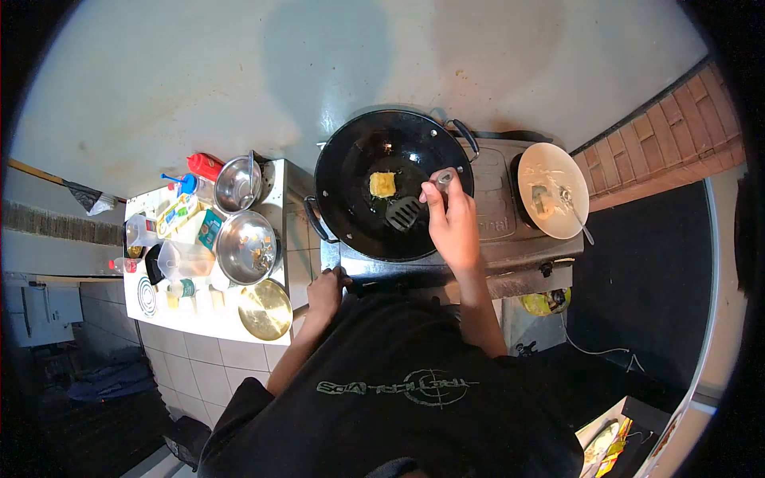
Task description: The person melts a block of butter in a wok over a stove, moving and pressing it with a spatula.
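Note:
My right hand [454, 227] is closed round the handle of a black slotted spatula [403, 213], held over the wok. Its slotted head is low in the black wok [351, 159], just right of a yellow, square piece of food [382, 185]. The food lies in shiny oil on the wok's bottom and looks apart from the spatula. At the stove's front left, my left hand [325, 293] has its fingers curled on a dark stove knob [344, 279]. The wok sits on the left side of the stove [486, 191].
On the stove's right stands a cream bowl [570, 179] with batter remains and a spoon. The white table [199, 319] at left bears steel bowls [231, 239], a gold-coloured pan [265, 309], a red bottle [205, 166] and plastic containers. A brick strip [669, 131] runs along the right wall.

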`<move>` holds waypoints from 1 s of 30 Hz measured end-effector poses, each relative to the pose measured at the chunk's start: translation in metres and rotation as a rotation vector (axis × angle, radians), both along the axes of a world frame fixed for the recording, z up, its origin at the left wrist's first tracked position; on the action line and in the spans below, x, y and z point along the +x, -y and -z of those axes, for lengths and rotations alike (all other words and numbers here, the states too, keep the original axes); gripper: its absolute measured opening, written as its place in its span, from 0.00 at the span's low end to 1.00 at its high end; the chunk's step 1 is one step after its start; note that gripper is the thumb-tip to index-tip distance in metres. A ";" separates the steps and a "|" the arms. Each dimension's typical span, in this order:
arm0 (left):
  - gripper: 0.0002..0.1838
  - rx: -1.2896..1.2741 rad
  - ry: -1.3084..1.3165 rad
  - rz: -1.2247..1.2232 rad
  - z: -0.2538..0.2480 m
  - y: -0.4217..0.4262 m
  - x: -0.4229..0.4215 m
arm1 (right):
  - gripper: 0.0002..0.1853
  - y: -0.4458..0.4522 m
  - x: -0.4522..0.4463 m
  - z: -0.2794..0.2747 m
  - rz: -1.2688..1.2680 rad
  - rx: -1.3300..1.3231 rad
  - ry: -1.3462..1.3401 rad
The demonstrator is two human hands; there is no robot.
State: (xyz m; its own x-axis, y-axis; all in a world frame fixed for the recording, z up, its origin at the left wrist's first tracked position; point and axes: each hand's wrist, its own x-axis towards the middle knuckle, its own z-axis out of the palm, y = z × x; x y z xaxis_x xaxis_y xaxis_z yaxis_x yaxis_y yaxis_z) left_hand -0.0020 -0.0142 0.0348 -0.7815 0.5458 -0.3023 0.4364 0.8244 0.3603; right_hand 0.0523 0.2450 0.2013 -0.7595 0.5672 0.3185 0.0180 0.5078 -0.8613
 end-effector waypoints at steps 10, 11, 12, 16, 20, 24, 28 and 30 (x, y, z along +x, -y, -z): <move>0.13 -0.017 0.011 0.021 0.007 0.002 -0.001 | 0.13 -0.001 0.000 0.010 0.009 -0.019 -0.101; 0.13 -0.005 0.006 0.019 0.007 0.002 -0.001 | 0.13 -0.001 0.000 0.009 0.011 -0.018 -0.100; 0.14 0.007 0.002 0.017 0.007 0.002 -0.001 | 0.12 -0.001 -0.001 0.009 0.033 0.025 -0.042; 0.14 -0.001 0.013 0.008 0.007 0.002 -0.001 | 0.11 0.002 -0.001 0.012 0.051 0.056 0.067; 0.15 0.001 0.013 0.003 0.008 0.002 0.000 | 0.11 0.003 -0.002 0.015 0.028 -0.051 -0.038; 0.16 0.000 0.020 0.017 0.006 0.003 -0.001 | 0.11 0.001 -0.002 0.012 0.026 0.005 -0.072; 0.16 -0.037 0.044 0.007 0.002 0.000 -0.002 | 0.12 0.001 -0.001 0.019 0.059 0.038 -0.027; 0.17 -0.035 0.045 0.013 0.003 0.001 -0.003 | 0.12 0.001 0.000 0.017 0.058 0.038 0.007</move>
State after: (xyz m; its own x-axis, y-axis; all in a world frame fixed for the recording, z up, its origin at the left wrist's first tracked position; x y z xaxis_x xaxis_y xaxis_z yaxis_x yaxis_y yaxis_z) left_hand -0.0047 -0.0153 0.0316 -0.7593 0.5447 -0.3560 0.4314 0.8309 0.3514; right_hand 0.0520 0.2440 0.1839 -0.7284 0.5977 0.3350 0.0545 0.5378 -0.8413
